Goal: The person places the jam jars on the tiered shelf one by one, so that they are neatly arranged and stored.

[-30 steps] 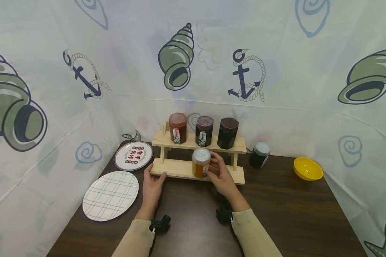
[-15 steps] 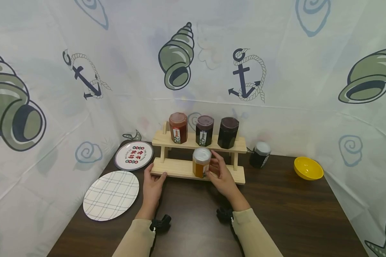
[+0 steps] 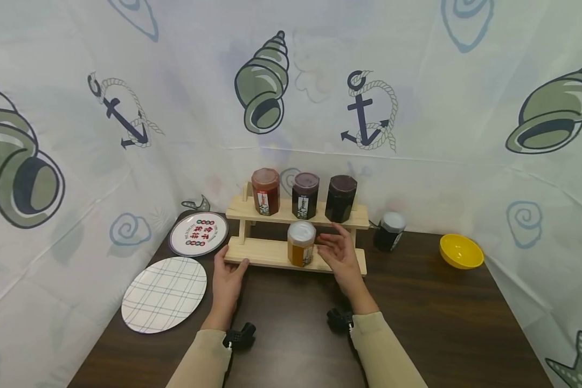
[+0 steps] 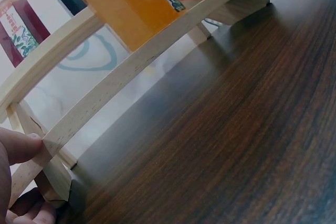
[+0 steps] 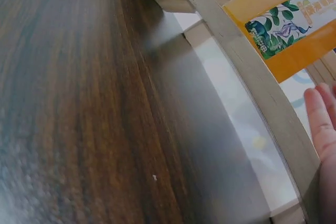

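An amber jar with a pale lid (image 3: 301, 243) stands upright on the lower step of a two-tier wooden shelf (image 3: 262, 252). Its printed label shows in the right wrist view on the amber jar (image 5: 283, 30). With thumb in front and fingers underneath, my left hand (image 3: 228, 283) grips the lower step's left end; in the left wrist view the thumb (image 4: 22, 146) presses its front edge. To the right of the amber jar, my right hand (image 3: 343, 260) holds nothing, its fingers extended and a small gap from the glass.
Along the upper step stand a red jar (image 3: 266, 193), a dark purple jar (image 3: 304, 197) and a nearly black jar (image 3: 341, 199). A dark jar with a white lid (image 3: 390, 230) and a yellow bowl (image 3: 461, 251) are at right. Two plates, printed (image 3: 198, 234) and checked (image 3: 165, 293), lie left.
My right hand has let go of the amber jar and drawn back slightly to the right, fingers spreading. The jar stays on the lower step. My left hand keeps its grip on the shelf.
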